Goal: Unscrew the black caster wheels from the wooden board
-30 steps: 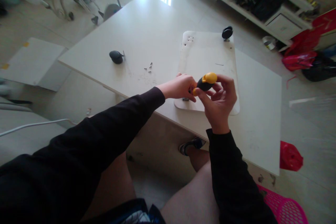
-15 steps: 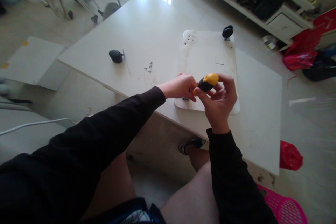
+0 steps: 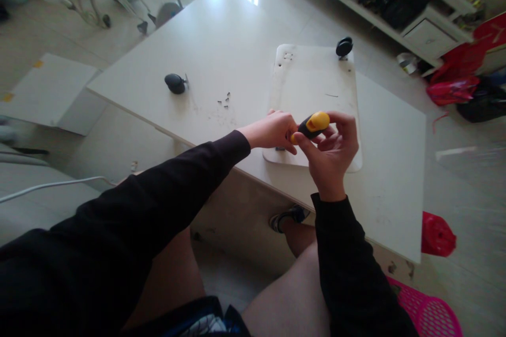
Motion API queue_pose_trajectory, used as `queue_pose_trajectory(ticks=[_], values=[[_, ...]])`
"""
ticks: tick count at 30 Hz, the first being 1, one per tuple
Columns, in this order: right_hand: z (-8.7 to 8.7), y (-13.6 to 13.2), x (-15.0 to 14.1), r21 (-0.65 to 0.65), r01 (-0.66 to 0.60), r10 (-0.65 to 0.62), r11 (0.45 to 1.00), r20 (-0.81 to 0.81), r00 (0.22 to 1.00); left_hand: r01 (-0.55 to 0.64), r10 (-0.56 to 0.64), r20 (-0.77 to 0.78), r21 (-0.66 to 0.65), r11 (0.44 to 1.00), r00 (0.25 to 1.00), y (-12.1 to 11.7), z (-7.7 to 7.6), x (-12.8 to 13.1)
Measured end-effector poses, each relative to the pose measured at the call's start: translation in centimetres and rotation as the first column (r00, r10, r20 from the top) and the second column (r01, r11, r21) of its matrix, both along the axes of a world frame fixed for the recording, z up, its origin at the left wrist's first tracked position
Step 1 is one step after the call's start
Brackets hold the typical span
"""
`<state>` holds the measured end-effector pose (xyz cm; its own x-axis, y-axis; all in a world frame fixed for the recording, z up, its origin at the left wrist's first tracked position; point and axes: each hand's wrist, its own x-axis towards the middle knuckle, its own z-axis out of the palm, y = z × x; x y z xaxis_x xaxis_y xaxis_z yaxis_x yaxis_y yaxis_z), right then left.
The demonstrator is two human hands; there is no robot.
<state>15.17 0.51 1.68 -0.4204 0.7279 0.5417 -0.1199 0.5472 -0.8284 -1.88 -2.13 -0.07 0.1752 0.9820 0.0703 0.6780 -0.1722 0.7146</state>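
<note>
My right hand is wrapped round the black and yellow handle of a screwdriver, which points down toward the near left corner of a small white board lying on the big white panel. My left hand is closed in a pinch beside the screwdriver's tip, over that same corner; what its fingers hold is hidden. A black caster wheel stands fixed at the board's far right corner. Another black caster wheel lies loose on the panel to the left, with several small screws between it and the board.
A red bag and a pink basket sit on the floor at the right. White shelving with dark items runs along the back. A white slab lies on the floor at the left. My bare knees are below the panel's edge.
The screwdriver handle has turned slightly in my right hand. Both hands stay at the board's near left corner.
</note>
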Motion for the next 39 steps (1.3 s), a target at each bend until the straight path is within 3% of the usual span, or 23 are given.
queue_pose_trajectory(ticks=[6, 14, 18, 26, 31, 39], values=[[-0.06, -0.05, -0.10, -0.047, -0.067, 0.065, 0.997, -0.048, 0.997, 0.005, -0.002, 0.047, -0.065, 0.998, 0.999, -0.10, 0.32, -0.25], [-0.33, 0.11, -0.13, -0.019, -0.018, 0.018, 1.000, -0.028, 0.999, -0.028, 0.028, -0.020, -0.036, 0.999, 0.999, -0.39, 0.75, 0.12], [-0.43, 0.13, -0.18, -0.009, -0.053, 0.053, 0.999, -0.045, 0.998, 0.049, -0.046, 0.047, -0.060, 0.997, 0.998, -0.30, 0.66, -0.39], [-0.10, 0.00, 0.00, 0.001, 0.003, -0.003, 1.000, 0.049, 0.999, -0.005, 0.008, 0.073, -0.041, 0.999, 0.997, -0.18, 0.37, 0.12], [-0.27, 0.26, -0.23, 0.043, 0.061, -0.059, 0.997, -0.028, 0.998, 0.007, -0.005, 0.042, -0.050, 0.999, 0.999, -0.30, 0.76, -0.02], [-0.22, 0.13, -0.13, 0.009, 0.020, -0.021, 1.000, 0.018, 1.000, -0.004, 0.008, 0.073, -0.054, 0.999, 0.997, 0.02, 0.55, 0.02]])
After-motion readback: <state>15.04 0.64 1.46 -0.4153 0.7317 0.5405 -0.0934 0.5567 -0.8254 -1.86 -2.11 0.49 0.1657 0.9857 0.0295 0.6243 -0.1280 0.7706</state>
